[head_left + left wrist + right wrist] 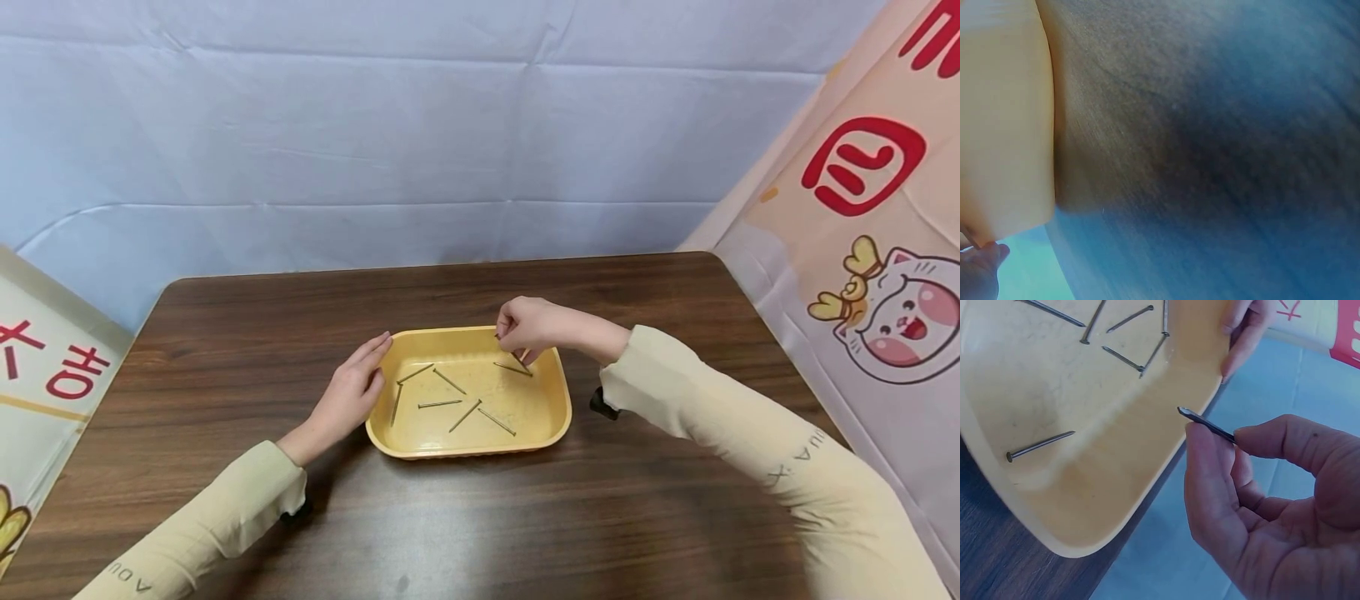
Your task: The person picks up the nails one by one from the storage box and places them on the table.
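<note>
A yellow plastic tray point(517, 443) stands on the table with several nails point(439, 404) scattered over its bottom. At its left side my left hand point(348, 392) grips the rim, the thumb at the edge and the other fingers along the outside. Over the tray's back right part, my right hand point(528, 327) pinches one nail point(1207, 423) between thumb and fingertips, clearly seen in the right wrist view. A single nail point(1041, 447) lies below it in the tray, apart from the others. The left wrist view shows mostly the tray's outer wall point(1007, 125).
The dark wood table point(480, 525) surrounds the tray. A pale cloth wall point(337, 150) rises behind its far edge. Printed banners point(847, 242) hang to the right and left.
</note>
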{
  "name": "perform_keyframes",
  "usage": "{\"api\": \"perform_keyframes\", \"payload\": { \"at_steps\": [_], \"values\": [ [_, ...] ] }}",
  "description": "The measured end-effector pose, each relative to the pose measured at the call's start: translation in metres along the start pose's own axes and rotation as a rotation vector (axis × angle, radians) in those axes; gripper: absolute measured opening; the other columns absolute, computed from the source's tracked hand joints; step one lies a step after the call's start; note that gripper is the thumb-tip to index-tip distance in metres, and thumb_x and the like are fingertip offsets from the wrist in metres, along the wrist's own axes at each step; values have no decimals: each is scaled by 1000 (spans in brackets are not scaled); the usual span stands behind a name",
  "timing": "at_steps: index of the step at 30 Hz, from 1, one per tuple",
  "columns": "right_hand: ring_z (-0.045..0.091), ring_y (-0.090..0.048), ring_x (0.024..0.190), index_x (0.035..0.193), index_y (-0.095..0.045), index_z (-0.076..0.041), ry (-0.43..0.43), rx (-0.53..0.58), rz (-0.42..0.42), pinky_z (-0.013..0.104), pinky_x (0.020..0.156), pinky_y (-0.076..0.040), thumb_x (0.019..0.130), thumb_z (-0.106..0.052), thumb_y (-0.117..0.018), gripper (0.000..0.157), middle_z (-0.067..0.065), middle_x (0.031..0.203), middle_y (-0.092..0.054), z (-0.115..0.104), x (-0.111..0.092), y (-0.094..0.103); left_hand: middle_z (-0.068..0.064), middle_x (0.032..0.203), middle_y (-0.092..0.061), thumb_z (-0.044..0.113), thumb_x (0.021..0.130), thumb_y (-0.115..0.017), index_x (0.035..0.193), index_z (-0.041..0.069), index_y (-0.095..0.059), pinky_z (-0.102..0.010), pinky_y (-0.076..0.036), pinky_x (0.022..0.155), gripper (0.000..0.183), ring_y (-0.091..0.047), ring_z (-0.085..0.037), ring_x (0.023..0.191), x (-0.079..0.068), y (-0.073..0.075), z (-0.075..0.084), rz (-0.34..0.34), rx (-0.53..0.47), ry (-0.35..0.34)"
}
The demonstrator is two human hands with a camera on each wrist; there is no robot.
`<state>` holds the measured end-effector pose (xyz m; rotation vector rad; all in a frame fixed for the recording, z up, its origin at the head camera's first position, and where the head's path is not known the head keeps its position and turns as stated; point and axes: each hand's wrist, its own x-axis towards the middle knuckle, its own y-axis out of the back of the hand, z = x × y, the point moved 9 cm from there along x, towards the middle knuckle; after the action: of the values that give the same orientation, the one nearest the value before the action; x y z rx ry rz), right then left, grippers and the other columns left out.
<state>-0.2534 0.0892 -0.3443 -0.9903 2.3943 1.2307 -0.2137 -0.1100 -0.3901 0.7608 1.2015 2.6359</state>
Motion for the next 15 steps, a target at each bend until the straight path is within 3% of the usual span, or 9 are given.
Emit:
{"api": "perform_keyframes", "payload": {
  "at_steps": [15],
  "values": [
    [15,-54,70,102,-52,7,29,113,33,33,70,-54,85,-2,-46,21,10,85,-54,14,-9,15,-21,133,-45,-6,85,-47,127,-10,-47,-43,-40,94,43,-45,-30,120,0,0,0,0,0,2]
  ]
}}
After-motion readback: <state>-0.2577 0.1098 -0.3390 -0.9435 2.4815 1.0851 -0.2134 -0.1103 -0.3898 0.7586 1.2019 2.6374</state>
